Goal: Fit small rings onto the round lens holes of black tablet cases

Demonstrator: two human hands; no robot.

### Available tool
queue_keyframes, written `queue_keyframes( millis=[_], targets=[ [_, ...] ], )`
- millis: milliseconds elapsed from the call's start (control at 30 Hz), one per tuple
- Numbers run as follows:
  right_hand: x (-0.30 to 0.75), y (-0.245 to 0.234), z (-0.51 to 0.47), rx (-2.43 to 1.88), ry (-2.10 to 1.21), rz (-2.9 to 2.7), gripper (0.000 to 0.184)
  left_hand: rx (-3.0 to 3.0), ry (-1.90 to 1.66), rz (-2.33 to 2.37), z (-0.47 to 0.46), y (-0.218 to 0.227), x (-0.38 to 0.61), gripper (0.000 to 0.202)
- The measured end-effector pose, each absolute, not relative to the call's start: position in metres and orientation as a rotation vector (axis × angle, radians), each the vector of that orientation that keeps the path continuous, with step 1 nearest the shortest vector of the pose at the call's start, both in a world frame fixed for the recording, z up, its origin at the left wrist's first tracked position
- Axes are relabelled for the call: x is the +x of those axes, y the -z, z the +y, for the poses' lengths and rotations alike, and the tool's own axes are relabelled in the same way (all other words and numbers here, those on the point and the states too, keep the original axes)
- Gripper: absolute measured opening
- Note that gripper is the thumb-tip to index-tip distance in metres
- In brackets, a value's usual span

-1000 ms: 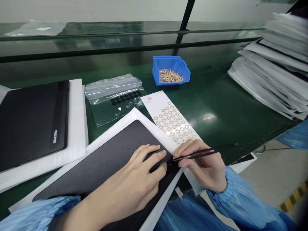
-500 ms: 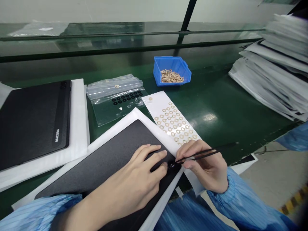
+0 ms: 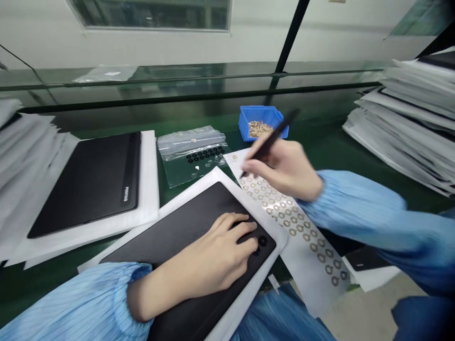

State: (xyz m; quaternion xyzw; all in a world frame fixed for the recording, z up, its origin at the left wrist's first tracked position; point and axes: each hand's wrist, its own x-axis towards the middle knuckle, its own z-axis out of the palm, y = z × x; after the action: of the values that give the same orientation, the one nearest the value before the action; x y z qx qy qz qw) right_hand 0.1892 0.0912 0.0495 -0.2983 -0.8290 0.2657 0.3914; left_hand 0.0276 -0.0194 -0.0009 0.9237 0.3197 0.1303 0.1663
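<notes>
Head cam: right hand [image 3: 284, 166] pinching one pair of black tweezers [image 3: 270, 141] tight, left hand [image 3: 216, 251] lying open on one dark tablet [image 3: 181, 222], just beside two black rings [image 3: 263, 240].

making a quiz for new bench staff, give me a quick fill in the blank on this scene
The right hand holds a pair of black ____.
The left hand rests on a black ____.
The clear plastic bag holds rows of ____ rings.
The small plastic bin is ____.

Missing words: tweezers; tablet; black; blue
</notes>
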Motion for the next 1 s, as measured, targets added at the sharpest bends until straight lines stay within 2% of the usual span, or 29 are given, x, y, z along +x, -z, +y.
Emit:
queue_keyframes(
  millis=[267,467,567,767,933,1000],
  targets=[
    [0.099,0.004,0.166,-0.858,-0.672,-2.266,0.011,2.642,-0.431,0.915,-0.02,0.003,0.027,0.023],
    [0.124,-0.014,0.161,-0.864,-0.642,-2.259,0.02,2.657,-0.462,0.943,-0.018,0.002,0.026,0.024],
    [0.151,-0.018,0.151,-0.945,-0.674,-2.324,0.028,2.646,-0.611,1.166,-0.006,0.005,0.017,0.026],
    [0.18,0.005,0.131,-1.036,-0.742,-2.415,0.03,2.428,-0.832,1.759,0.031,0.023,-0.013,0.028],
    [0.177,0.001,0.115,-0.89,-0.881,-2.401,0.034,2.358,-0.782,1.89,0.036,0.022,-0.021,0.036],
    [0.177,-0.003,0.111,-0.874,-0.922,-2.327,0.032,2.359,-0.751,1.868,0.034,0.013,-0.02,0.032]
  ],
)
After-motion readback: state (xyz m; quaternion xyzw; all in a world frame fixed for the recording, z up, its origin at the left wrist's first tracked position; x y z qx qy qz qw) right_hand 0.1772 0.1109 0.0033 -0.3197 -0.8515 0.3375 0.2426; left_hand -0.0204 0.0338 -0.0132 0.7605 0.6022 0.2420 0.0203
